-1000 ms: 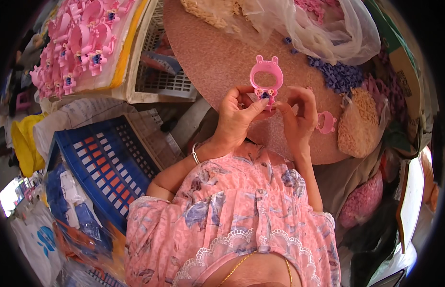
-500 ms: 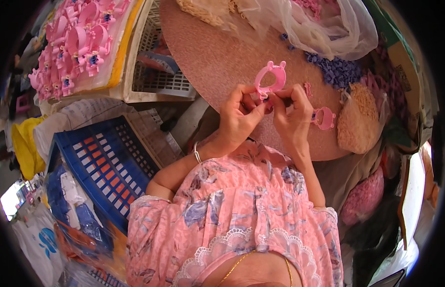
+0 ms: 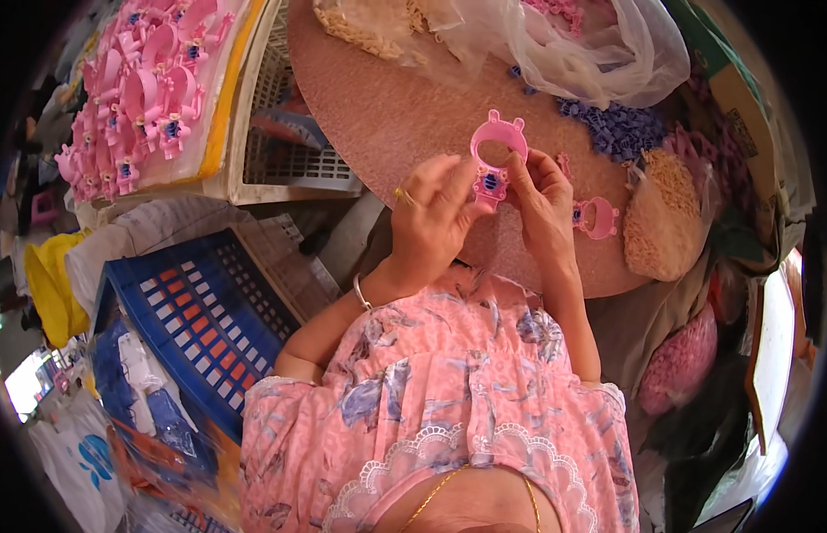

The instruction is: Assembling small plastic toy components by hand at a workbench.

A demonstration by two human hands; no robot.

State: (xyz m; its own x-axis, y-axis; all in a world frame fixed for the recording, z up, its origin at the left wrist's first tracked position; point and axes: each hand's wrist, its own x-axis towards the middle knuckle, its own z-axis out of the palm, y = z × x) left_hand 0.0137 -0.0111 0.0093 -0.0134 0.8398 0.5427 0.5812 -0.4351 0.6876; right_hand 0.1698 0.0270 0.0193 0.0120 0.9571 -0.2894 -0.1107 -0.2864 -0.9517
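Over the near part of the round table point(image 3: 413, 124) I hold up a pink plastic ring-shaped piece point(image 3: 520, 135) with small ear-like knobs. Below its ring is a small figure-like body with a dark blue part point(image 3: 491, 181) set in it. My right hand point(image 3: 547, 206) pinches the piece between thumb and fingers where ring and body meet. My left hand point(image 3: 431, 218) is at the body's left side, its thumb against the lower end and its other fingers fairly straight. A similar pink ring piece point(image 3: 600, 218) lies on the table beside my right hand.
Small blue parts point(image 3: 616, 129) lie heaped at the right, near a bag of beige parts point(image 3: 667, 218). A clear plastic bag point(image 3: 609, 53) spreads across the far side. Several pink ring pieces point(image 3: 142, 93) cover a stack at the upper left, above a blue basket point(image 3: 195, 311).
The pink piece has turned so its body with the blue part now shows. My left hand's fingers have straightened and shifted slightly left; my right thumb has moved up toward the ring.
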